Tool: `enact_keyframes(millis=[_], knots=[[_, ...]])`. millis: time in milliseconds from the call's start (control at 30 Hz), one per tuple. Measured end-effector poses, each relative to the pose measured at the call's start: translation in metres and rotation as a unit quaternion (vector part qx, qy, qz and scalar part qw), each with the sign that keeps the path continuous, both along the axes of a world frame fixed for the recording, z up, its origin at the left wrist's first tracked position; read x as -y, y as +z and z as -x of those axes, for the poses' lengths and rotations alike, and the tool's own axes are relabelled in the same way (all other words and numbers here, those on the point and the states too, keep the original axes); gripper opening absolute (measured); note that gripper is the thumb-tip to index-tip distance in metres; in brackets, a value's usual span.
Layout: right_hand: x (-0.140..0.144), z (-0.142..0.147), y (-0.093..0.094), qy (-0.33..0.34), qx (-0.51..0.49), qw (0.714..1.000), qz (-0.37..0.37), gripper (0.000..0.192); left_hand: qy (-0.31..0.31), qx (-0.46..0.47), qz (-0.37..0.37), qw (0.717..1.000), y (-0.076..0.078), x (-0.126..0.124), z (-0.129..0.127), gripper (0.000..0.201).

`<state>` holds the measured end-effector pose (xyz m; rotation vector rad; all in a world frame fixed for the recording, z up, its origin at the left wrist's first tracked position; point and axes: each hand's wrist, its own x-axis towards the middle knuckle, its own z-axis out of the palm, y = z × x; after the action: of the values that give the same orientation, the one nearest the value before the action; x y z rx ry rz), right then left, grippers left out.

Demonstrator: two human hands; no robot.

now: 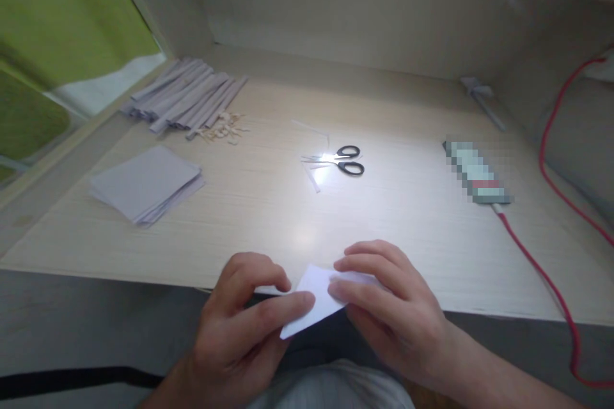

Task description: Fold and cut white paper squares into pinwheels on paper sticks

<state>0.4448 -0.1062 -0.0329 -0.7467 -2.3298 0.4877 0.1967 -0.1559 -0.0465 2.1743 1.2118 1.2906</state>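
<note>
White paper (314, 300) sits pinched between both hands at the near edge of the tabletop (268, 204) — a small folded sheet, one corner pointing down over the edge toward the person's lap. The left hand (240, 326) grips it from the left, thumb laid across the top of the sheet and fingers curled underneath. The right hand (384, 307) holds the other side, fingers bent and pressing down on the upper fold.

Farther out on the pale wood, a pair of black-handled scissors (343, 161) lies near the middle with its blades pointing left, and a few thin paper slivers (311, 176) rest just beside them. A stack of square sheets (146, 184) lies to the left, well apart from the hands. Behind it, against the back left corner, a row of folded paper strips (185, 99) lies side by side, with a little heap of tan scraps (223, 131) touching its near end. On the right lies a blurred, oblong item (474, 172) — a red cable (551, 281) runs from it over the tabletop's near edge.
</note>
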Motion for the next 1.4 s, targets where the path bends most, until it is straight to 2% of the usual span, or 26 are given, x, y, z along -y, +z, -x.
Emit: enact_keyframes(millis=[100, 167, 200, 267, 300, 333, 400, 500, 567, 633, 700, 767, 833, 967, 1133, 1233, 1400], knots=[[-0.020, 0.001, 0.021, -0.025, -0.014, 0.998, -0.061, 0.039, 0.072, 0.090, 0.076, 0.990, 0.011, -0.011, -0.004, 0.042], [-0.032, 0.003, 0.034, -0.045, -0.023, 0.992, -0.117, 0.038, 0.113, 0.195, 0.188, 0.956, 0.019, -0.022, -0.007, 0.027], [-0.036, 0.005, 0.039, -0.051, -0.032, 0.988, -0.145, 0.037, 0.100, 0.248, 0.250, 0.931, 0.023, -0.029, -0.010, 0.028], [-0.042, 0.011, 0.045, -0.061, -0.051, 0.978, -0.191, 0.035, -0.001, 0.302, 0.347, 0.888, 0.030, -0.044, -0.015, 0.040], [-0.044, 0.014, 0.046, -0.066, -0.059, 0.975, -0.205, 0.034, -0.029, 0.311, 0.373, 0.874, 0.032, -0.050, -0.018, 0.032], [-0.046, 0.017, 0.046, -0.068, -0.062, 0.973, -0.213, 0.034, -0.034, 0.331, 0.389, 0.859, 0.034, -0.056, -0.020, 0.023], [-0.051, 0.020, 0.043, -0.057, -0.054, 0.975, -0.208, 0.037, -0.018, 0.389, 0.368, 0.845, 0.034, -0.065, -0.022, 0.019], [-0.068, 0.019, 0.036, -0.039, -0.050, 0.984, -0.165, 0.042, 0.039, 0.413, 0.317, 0.853, 0.030, -0.071, -0.017, 0.017], [-0.088, 0.017, 0.030, -0.076, -0.064, 0.987, -0.126, 0.035, 0.064, 0.406, 0.298, 0.862, 0.026, -0.073, -0.009, 0.018], [-0.112, 0.015, 0.024, -0.155, -0.003, 0.985, -0.075, 0.029, 0.063, 0.392, 0.290, 0.871, 0.025, -0.073, -0.003, 0.018], [-0.134, 0.014, 0.020, -0.198, 0.095, 0.975, -0.037, 0.031, 0.045, 0.390, 0.285, 0.874, 0.026, -0.074, -0.001, 0.016], [-0.151, 0.014, 0.018, -0.186, 0.186, 0.965, 0.003, 0.029, 0.032, 0.403, 0.281, 0.870, 0.029, -0.076, -0.001, 0.020], [-0.160, 0.015, 0.017, -0.183, 0.228, 0.956, 0.037, 0.029, 0.029, 0.411, 0.284, 0.865, 0.030, -0.077, -0.002, 0.024], [-0.163, 0.015, 0.020, -0.181, 0.251, 0.949, 0.066, 0.028, 0.041, 0.397, 0.291, 0.869, 0.025, -0.079, -0.001, 0.022], [-0.159, 0.006, 0.029, -0.168, 0.242, 0.952, 0.083, 0.024, 0.048, 0.392, 0.257, 0.882, 0.018, -0.080, 0.002, 0.014], [-0.159, -0.002, 0.034, -0.177, 0.280, 0.937, 0.110, 0.021, 0.023, 0.377, 0.275, 0.884, 0.023, -0.081, 0.001, 0.008], [-0.153, -0.012, 0.040, -0.201, 0.328, 0.913, 0.139, 0.012, 0.001, 0.340, 0.314, 0.887, 0.036, -0.086, -0.001, 0.012]])
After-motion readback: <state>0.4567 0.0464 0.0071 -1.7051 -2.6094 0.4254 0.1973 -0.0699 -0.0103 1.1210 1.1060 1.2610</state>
